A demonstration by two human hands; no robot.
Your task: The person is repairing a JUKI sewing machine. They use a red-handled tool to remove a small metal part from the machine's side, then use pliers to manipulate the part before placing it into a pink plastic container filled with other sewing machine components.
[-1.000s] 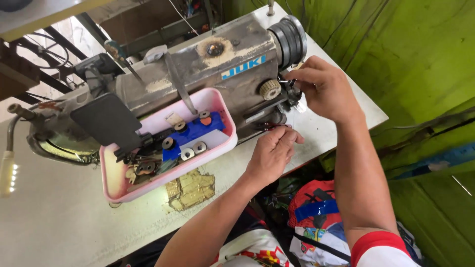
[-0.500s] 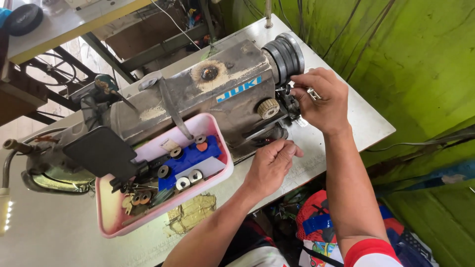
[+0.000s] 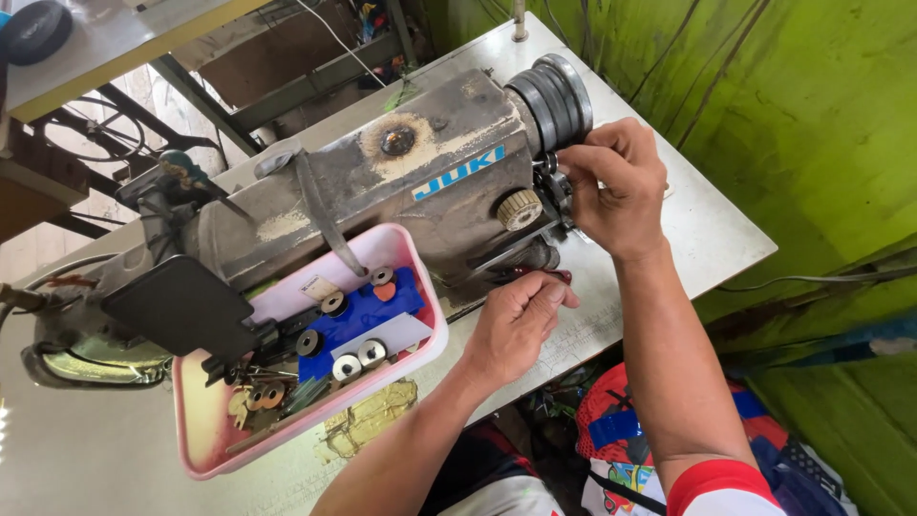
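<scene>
Head view shows the worn grey metal sewing machine tipped back on the pale table. Right hand is clamped on parts just under the black ribbed handwheel, left hand closed around a red-handled tool beside the pink plastic tray of bobbins.

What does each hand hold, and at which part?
The left hand grips a red-handled tool by its handle. The right hand pinches something beside the handwheel; what exactly cannot be told.

Pink tray (bobbins inside), green wall
</scene>
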